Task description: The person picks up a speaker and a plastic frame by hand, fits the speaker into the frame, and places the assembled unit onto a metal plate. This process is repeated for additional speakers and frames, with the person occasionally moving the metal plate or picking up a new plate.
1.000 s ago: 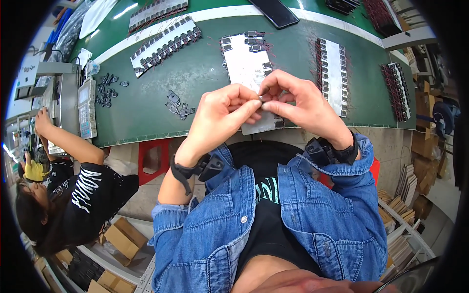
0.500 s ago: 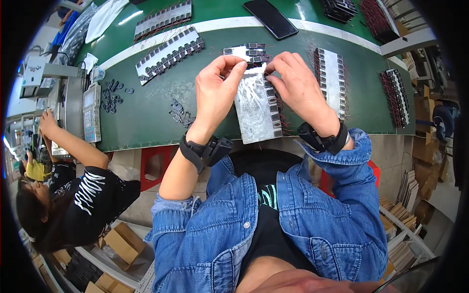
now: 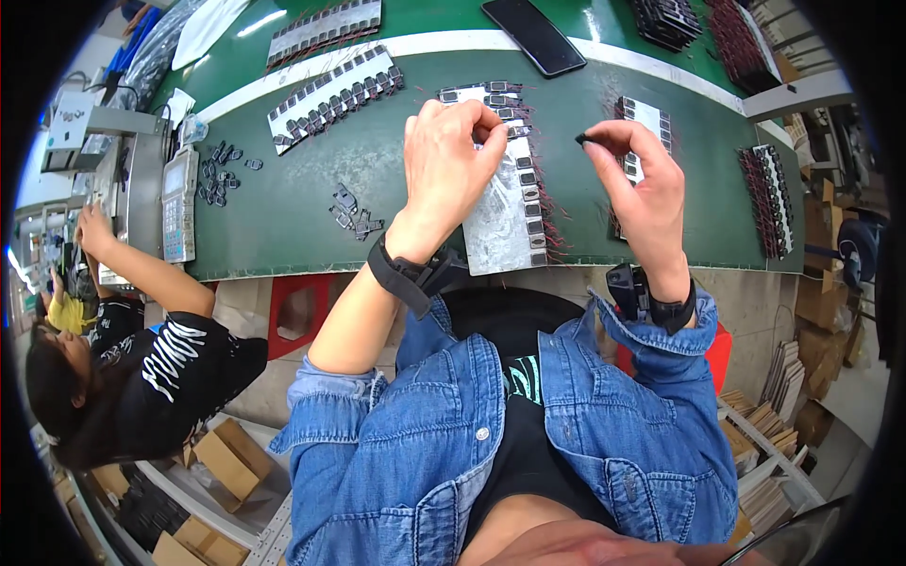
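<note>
A silvery metal plate point(image 3: 494, 231) lies on the green bench in front of me. Small black rectangular parts point(image 3: 530, 194) with thin red wires line its right edge. Over the plate's upper left, my left hand point(image 3: 445, 160) is closed, thumb and forefinger curled together; whatever they grip, if anything, is hidden. To the right, my right hand point(image 3: 646, 174) is raised above the bench, pinching a small black piece point(image 3: 581, 139) between thumb and forefinger. Behind that hand, another plate of parts point(image 3: 645, 117) is partly covered.
Loose black parts point(image 3: 344, 200) lie left of the plate, near a grey keypad device point(image 3: 176, 203). More loaded plates point(image 3: 330, 99) rest at the far left and right point(image 3: 769, 203). A black phone point(image 3: 536, 38) lies at the back. Another person point(image 3: 160, 377) works at the left.
My right hand has moved right, away from the plate, with the small black piece now showing in its pinch. My left hand has shifted slightly right over the plate.
</note>
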Motion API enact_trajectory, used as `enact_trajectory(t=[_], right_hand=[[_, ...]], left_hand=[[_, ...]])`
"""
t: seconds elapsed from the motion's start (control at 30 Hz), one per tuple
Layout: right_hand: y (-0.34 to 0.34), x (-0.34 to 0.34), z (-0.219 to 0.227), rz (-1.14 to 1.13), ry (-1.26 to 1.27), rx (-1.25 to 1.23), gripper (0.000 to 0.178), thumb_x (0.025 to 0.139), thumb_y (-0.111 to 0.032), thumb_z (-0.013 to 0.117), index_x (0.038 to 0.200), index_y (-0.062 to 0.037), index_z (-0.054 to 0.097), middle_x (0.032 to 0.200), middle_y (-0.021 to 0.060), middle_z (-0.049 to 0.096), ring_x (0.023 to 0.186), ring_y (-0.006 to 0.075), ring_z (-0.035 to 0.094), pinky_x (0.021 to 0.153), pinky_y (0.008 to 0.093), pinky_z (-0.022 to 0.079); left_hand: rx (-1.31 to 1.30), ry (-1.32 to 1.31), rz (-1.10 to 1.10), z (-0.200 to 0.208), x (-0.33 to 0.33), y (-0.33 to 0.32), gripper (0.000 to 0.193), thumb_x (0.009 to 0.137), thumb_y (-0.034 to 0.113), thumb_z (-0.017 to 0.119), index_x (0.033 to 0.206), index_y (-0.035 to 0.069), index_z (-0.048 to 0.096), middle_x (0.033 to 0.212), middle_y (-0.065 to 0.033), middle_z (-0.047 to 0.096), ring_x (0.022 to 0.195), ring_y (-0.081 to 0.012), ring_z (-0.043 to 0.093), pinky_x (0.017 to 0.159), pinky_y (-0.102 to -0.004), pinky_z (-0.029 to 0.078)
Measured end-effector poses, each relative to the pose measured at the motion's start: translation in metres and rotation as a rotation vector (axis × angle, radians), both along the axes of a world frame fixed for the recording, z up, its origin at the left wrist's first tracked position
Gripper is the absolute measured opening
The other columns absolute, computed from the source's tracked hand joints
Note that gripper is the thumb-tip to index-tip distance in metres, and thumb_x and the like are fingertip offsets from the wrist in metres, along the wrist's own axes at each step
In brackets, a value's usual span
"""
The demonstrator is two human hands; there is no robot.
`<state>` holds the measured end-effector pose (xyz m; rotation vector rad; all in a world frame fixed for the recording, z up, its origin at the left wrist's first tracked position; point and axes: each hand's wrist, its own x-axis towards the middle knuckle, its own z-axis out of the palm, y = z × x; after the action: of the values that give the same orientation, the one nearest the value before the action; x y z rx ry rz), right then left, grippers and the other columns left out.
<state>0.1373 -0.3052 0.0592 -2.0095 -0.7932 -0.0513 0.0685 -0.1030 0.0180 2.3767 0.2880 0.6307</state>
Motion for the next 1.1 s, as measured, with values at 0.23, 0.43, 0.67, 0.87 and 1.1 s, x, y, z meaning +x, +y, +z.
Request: enact_trajectory(t=[0.23,0.43,0.67,0.87,1.1], right_hand=[[0.004,-0.007,-0.001,0.039,0.012,0.007,0.015,0.088,-0.003,0.068,0.103,0.0002,0.068,0.095,0.0062,0.068,0.086,0.0139,0.063,0.081,0.0269,0.049],[0.003,-0.004,0.0,0.074,-0.033,-0.009,0.015,0.087,-0.002,0.068,0.103,-0.0002,0.069,0.095,0.0068,0.068,0.087,0.0148,0.063,0.081,0.0276,0.049],[0.005,-0.006,-0.003,0.118,-0.038,-0.033,0.015,0.087,0.0,0.067,0.102,-0.0006,0.069,0.096,0.0078,0.068,0.088,0.0162,0.063,0.082,0.0277,0.049],[0.014,-0.005,-0.005,0.16,0.074,0.053,0.014,0.09,0.0,0.065,0.104,-0.0009,0.069,0.099,0.0032,0.067,0.091,0.0107,0.06,0.082,0.0246,0.047],[-0.004,-0.014,0.001,0.087,0.242,0.136,0.017,0.094,0.001,0.063,0.111,-0.0004,0.066,0.102,-0.0002,0.065,0.093,0.0065,0.057,0.081,0.0201,0.044]], left_hand=[[0.157,-0.087,0.001,0.0,-0.003,0.003,0.009,0.085,0.012,0.07,0.088,0.005,0.073,0.083,-0.0062,0.069,0.082,-0.0249,0.06,0.076,-0.0368,0.049],[0.388,-0.24,-0.139,-0.003,-0.003,0.009,0.019,0.079,0.003,0.066,0.097,0.004,0.07,0.099,-0.0067,0.068,0.096,-0.0254,0.059,0.084,-0.0395,0.046],[0.557,-0.104,-0.194,-0.001,-0.012,0.007,0.033,0.074,-0.001,0.064,0.106,0.003,0.068,0.109,-0.0081,0.066,0.107,-0.0267,0.057,0.087,-0.0385,0.047],[0.468,-0.191,-0.163,0.002,-0.018,0.014,0.035,0.075,-0.002,0.064,0.11,0.004,0.068,0.109,-0.008,0.067,0.106,-0.0278,0.059,0.089,-0.0387,0.048],[0.358,-0.127,0.138,0.004,-0.131,0.083,0.026,0.079,0.002,0.07,0.104,0.009,0.072,0.099,-0.0049,0.068,0.092,-0.0266,0.062,0.078,-0.0381,0.053]])
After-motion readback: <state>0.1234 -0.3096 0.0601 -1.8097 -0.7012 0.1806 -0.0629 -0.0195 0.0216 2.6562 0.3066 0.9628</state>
